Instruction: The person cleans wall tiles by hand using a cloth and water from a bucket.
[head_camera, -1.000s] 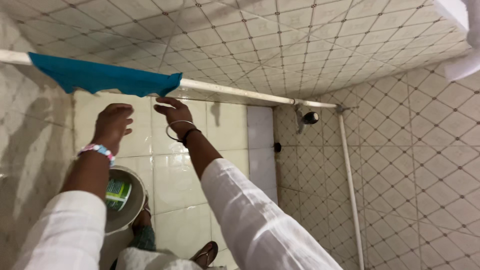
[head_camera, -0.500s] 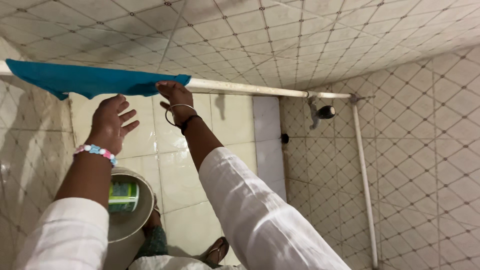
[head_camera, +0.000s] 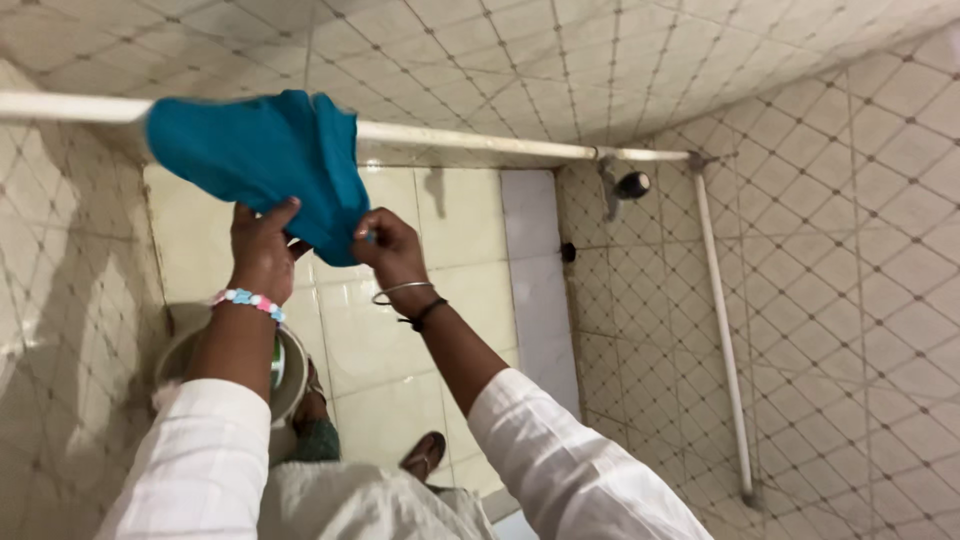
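I am standing in a tiled washroom, looking down over my arms: cream tiled walls (head_camera: 800, 300) with a dark diamond grid are filling the right side and the top of the frame, and plainer glossy tiles are running down the centre and left. A white rail (head_camera: 470, 143) is crossing the upper part of the frame from the left edge to the right of centre, where it is meeting a white upright pipe (head_camera: 722, 330) that is running down the right-hand wall. A dark shower head (head_camera: 632, 184) is sticking out just beside that joint.

A teal cloth (head_camera: 265, 160) is hanging over the rail in the upper left. My left hand (head_camera: 262, 250) is gripping its lower edge from beneath, fingers curled into the fabric, and my right hand (head_camera: 390, 248) is pinching the cloth's lower right corner, so both hands are grasping it. A pale bucket (head_camera: 288, 370) is sitting at lower left, partly hidden behind my left forearm, and my sandalled foot (head_camera: 425, 455) is showing at lower centre.
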